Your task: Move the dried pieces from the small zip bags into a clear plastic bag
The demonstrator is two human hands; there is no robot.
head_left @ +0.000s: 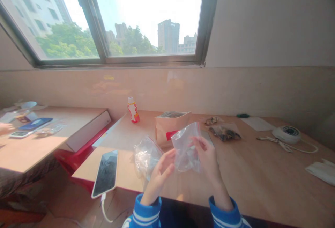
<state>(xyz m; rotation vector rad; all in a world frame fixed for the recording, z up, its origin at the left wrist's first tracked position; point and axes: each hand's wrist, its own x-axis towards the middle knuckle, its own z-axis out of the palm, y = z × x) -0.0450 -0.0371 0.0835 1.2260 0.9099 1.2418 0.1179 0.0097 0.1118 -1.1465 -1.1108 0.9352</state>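
Observation:
A clear zip-lock bag (pixel 184 153) with a red strip along its top edge hangs upright above the table. My right hand (pixel 208 153) pinches it at its right side with thumb and fingers. My left hand (pixel 162 165) is at the bag's left edge, thumb and fingers apart; whether the fingertips touch the plastic I cannot tell. Beside the left hand lies another clear plastic bag (pixel 146 154), crumpled, its contents hard to make out. Just behind stands an open brown paper pouch (pixel 163 126) with a red label, partly covered by the zip-lock bag.
On the table (pixel 248 182) are a phone (pixel 106 172) with a white cable at the left edge, a drink bottle (pixel 133 110), bags of small dark parts (pixel 225 132), a white dome camera (pixel 286 134) with its cable, and white paper (pixel 258 124). Another person's hand (pixel 5 129) shows far left.

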